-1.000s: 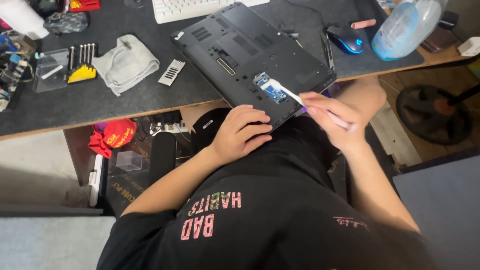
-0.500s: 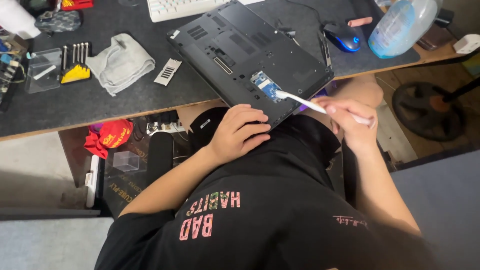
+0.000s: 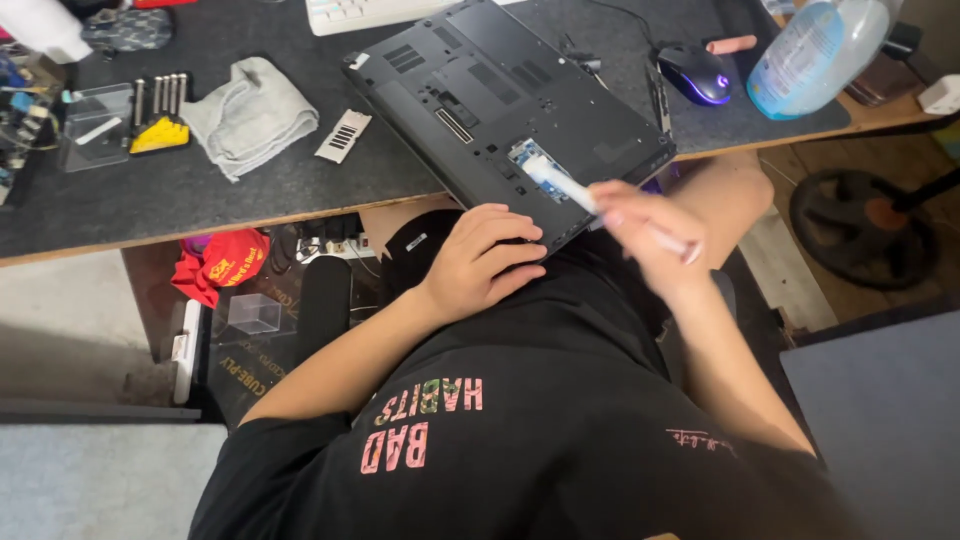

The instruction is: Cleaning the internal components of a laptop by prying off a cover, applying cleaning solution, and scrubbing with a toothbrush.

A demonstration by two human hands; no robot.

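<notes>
One black laptop (image 3: 510,110) lies upside down on the desk (image 3: 200,200), hanging over the near edge. Its long side runs from 10 o'clock to 4 o'clock. The left hand (image 3: 485,262) lies flat on its near corner, fingers together. The right hand (image 3: 640,230) pinches one white brush (image 3: 560,185), whose tip points to 10 o'clock and touches the open blue slot. One mouse (image 3: 697,75), one bottle (image 3: 815,50) and one grey cloth (image 3: 250,115) lie around.
</notes>
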